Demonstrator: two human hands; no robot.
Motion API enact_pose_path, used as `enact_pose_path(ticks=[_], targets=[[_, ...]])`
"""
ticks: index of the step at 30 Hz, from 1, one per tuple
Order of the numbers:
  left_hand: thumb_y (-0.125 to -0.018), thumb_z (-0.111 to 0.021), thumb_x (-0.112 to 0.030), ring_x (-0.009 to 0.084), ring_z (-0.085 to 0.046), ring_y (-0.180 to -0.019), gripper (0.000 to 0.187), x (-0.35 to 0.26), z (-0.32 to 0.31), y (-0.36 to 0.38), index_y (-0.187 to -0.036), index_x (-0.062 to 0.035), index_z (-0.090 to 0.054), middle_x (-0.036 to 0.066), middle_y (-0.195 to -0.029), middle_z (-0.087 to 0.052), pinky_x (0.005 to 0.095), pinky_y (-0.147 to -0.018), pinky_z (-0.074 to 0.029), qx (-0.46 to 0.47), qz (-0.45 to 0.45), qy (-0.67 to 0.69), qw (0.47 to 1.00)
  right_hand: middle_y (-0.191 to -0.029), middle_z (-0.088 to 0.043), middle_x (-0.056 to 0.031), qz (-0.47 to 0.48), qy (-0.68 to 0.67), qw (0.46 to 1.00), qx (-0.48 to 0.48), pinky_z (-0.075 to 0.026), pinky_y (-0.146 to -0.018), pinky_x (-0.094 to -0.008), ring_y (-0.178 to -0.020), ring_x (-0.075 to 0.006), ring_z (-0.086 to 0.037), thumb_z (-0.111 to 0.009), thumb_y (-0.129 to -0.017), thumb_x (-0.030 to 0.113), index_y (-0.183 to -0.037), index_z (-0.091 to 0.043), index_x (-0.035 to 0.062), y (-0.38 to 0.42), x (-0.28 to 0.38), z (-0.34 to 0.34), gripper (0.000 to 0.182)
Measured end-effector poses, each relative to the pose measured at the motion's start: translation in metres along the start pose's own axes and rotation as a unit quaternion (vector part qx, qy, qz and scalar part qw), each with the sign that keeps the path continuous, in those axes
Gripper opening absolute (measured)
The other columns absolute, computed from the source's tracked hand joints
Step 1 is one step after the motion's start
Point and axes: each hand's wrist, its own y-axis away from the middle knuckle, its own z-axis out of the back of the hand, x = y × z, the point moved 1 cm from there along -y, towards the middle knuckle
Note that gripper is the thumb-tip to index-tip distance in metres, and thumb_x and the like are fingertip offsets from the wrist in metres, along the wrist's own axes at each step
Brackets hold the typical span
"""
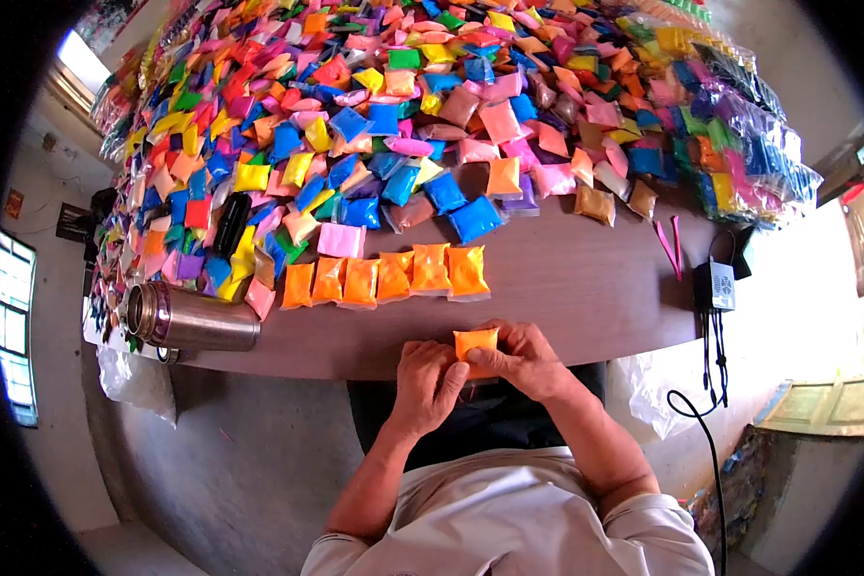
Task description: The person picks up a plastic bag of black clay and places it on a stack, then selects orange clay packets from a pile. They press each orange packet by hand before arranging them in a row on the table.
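Observation:
A small orange packet (476, 340) is between my two hands at the table's front edge. My right hand (528, 363) grips it from the right, thumb pressed on its face. My left hand (426, 382) is closed at the packet's lower left side with fingers curled; its fingertips are partly hidden. Beyond my hands, several similar orange packets (360, 280) lie side by side in a row on the brown table (576, 288). One pale pink packet (342, 240) rests just behind that row.
A large heap of colourful packets (384, 115) covers the far part of the table. On the left lies a steel flask (197, 319) beside a black object (230, 226). At right are pink strips (672, 250), a black box with cables (715, 288) and bagged packets (753, 144).

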Motion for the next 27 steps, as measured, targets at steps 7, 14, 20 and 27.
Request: enact_pose_path(ticks=[7,14,20,27], targets=[[-0.093,-0.059,-0.035,0.0276,-0.06,-0.076,0.032,0.0,0.001,0.0,-0.083,-0.0048,-0.062,0.009,-0.077,-0.063,0.0412,-0.08,-0.042,-0.012,-0.038,-0.019,0.999,-0.092,-0.066,-0.0019,0.056,-0.035,0.998,-0.024,-0.052,-0.069,-0.0231,-0.08,-0.0068,-0.059,-0.064,-0.095,0.02,-0.111,-0.063,-0.0024,-0.003,-0.011,-0.004,0.027],[-0.091,-0.064,-0.035,0.0247,-0.059,-0.073,0.03,0.001,-0.005,0.0,-0.083,-0.0067,-0.061,0.007,-0.076,-0.062,0.0402,-0.079,-0.042,-0.015,-0.036,-0.044,0.998,-0.089,-0.066,-0.0014,0.043,0.067,0.996,-0.032,-0.05,-0.062,-0.0209,-0.073,-0.0055,-0.058,-0.063,-0.096,0.021,-0.108,-0.065,-0.0022,-0.005,-0.002,0.004,0.027],[-0.09,-0.065,-0.037,0.0257,-0.059,-0.072,0.031,0.007,-0.008,0.002,-0.082,-0.0067,-0.06,0.007,-0.073,-0.061,0.0399,-0.077,-0.042,-0.034,-0.038,-0.051,0.997,-0.089,-0.067,-0.0026,0.059,-0.006,0.998,-0.035,-0.05,-0.063,-0.0212,-0.074,-0.0067,-0.059,-0.066,-0.095,0.022,-0.107,-0.064,-0.0034,-0.007,-0.008,0.002,0.029],[-0.089,-0.066,-0.036,0.0283,-0.057,-0.071,0.032,0.003,-0.009,0.001,-0.077,-0.0073,-0.057,0.008,-0.07,-0.056,0.0412,-0.075,-0.042,-0.035,-0.025,-0.077,0.996,-0.091,-0.064,-0.0025,0.035,0.153,0.983,-0.099,-0.05,-0.068,-0.0255,-0.079,-0.0082,-0.057,-0.064,-0.095,0.024,-0.106,-0.062,-0.0023,0.003,0.003,0.004,0.029]])
